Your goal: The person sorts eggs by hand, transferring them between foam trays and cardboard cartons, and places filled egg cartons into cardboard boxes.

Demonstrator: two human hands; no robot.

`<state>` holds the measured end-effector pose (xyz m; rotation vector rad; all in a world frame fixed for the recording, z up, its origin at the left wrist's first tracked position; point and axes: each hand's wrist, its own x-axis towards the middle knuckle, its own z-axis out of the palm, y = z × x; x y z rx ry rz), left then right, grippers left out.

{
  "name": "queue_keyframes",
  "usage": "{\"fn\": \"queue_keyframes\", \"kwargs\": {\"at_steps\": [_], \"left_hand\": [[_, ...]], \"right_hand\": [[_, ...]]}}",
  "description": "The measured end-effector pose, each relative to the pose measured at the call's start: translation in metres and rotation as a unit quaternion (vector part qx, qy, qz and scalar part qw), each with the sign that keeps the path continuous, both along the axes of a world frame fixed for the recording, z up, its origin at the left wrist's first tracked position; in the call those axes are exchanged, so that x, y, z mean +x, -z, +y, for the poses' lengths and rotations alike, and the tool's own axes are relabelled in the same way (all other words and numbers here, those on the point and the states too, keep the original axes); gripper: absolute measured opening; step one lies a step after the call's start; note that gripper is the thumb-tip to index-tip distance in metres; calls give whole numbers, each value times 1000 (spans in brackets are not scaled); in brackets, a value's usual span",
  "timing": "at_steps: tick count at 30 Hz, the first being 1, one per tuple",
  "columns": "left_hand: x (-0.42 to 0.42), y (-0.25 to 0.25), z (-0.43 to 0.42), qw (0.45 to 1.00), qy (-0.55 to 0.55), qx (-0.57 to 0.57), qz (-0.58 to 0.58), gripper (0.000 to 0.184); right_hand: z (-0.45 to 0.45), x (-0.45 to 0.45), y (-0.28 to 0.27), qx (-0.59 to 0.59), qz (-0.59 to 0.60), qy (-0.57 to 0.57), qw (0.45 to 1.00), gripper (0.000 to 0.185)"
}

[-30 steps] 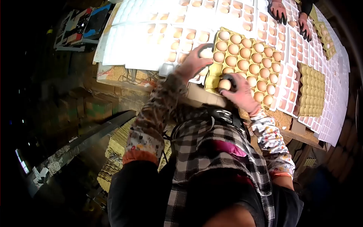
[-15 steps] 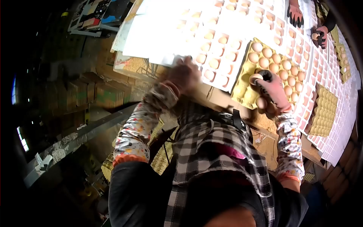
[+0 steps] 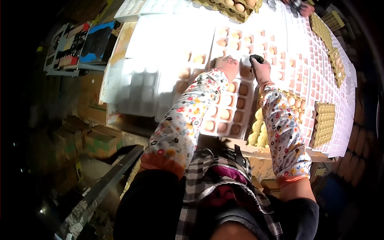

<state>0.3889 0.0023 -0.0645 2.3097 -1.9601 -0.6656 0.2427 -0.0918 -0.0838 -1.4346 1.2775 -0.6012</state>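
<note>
My left hand (image 3: 227, 67) reaches over a white egg tray (image 3: 219, 135) in front of me; its fingers are hidden beyond the hand and lost in glare. Brown eggs (image 3: 225, 114) sit in the tray's square pockets. My right hand (image 3: 261, 69), in a glove with dark fingertips, is closed at the tray's right side, fingers curled together. Whatever it grips, if anything, does not show. Below my right forearm lies a yellow pulp egg flat (image 3: 259, 130), partly covered by the sleeve, with several eggs (image 3: 297, 103) at its right.
More white trays cover the table, some washed out by light. Another pulp flat with eggs (image 3: 239, 7) stands at the far side, and an egg-free pulp flat (image 3: 324, 124) lies at right. A co-worker's hand (image 3: 306, 9) shows at the top right. A metal rail (image 3: 106, 184) runs at lower left.
Both my hands have moved forward over the trays, and the view has shifted. The egg in my right hand before is no longer visible there. My left hand has left the table's near edge.
</note>
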Motion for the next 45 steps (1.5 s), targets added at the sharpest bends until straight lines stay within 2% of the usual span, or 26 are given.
{"fn": "queue_keyframes", "kwargs": {"at_steps": [2,5,6,8,10,14,16,18,19,21,23,25,26,27,28,29,30,32,33,36,37,38,40,42,44,45], "left_hand": [[4,16,-31,999,1,26,41,35],[10,-1,-56,976,-93,-124,156,37],[8,10,-61,958,-122,-191,178,39],[8,57,-70,953,-42,-299,-2,46],[8,65,-66,972,13,-233,5,51],[-24,25,-29,908,-37,-380,174,54],[-83,3,10,916,156,-251,270,56],[-125,-8,40,939,294,-114,137,57],[-138,3,45,946,290,-134,47,58],[-134,-8,39,956,178,-114,205,52],[-132,-32,35,910,-12,-152,386,39],[-112,-21,26,707,-172,-77,682,32],[-105,-28,19,588,-241,-27,772,32],[-103,-36,10,651,-243,1,719,33],[-107,-45,7,841,-135,5,524,36],[-121,-42,4,952,-47,-53,298,39],[-140,-32,0,993,43,-103,49,42],[-140,-21,-6,994,69,-63,65,50],[-132,-20,-9,990,53,-78,102,50],[-108,-20,-19,909,-65,-160,379,43],[-108,-20,-28,894,-102,-202,386,43],[-108,-18,-39,875,-142,-245,392,43],[-104,-3,-67,938,-115,-234,229,40],[-101,13,-92,991,-16,-136,2,37],[-107,23,-99,974,-54,-201,87,40],[-108,26,-104,961,-70,-234,127,41]], "right_hand": [[-20,7,20,-96,-73,-3,993,23],[-33,18,17,-152,56,-103,981,23],[-23,21,-2,-102,8,-62,993,24],[-26,-5,-25,51,-88,4,995,27],[-16,-54,-55,-3,-166,74,983,30],[50,-153,-117,4,12,188,982,33],[94,-199,-106,-72,222,-68,970,43],[125,-185,-93,-237,364,-236,869,51],[131,-187,-78,-233,404,-277,840,52],[122,-189,-70,-235,383,-296,843,52],[108,-196,-84,-83,137,-162,974,40],[106,-204,-98,168,-130,48,976,33],[98,-204,-97,157,-181,56,969,27],[95,-199,-109,204,-149,75,965,25],[89,-197,-99,149,-81,2,986,23],[82,-196,-89,85,-14,-65,994,21],[85,-186,-93,-134,168,-172,961,21],[88,-179,-42,-483,392,-272,734,29],[89,-178,-45,-462,406,-294,732,33],[40,-186,-79,-167,192,-279,926,33],[23,-190,-81,42,-11,-206,978,33],[-3,-194,-82,208,-72,-135,966,33],[-32,-169,-71,14,-78,-102,992,39],[-62,-144,-36,-128,80,-131,980,42],[-82,-128,-14,-135,190,-228,945,37],[-82,-123,-9,-145,122,-193,963,33]]}}
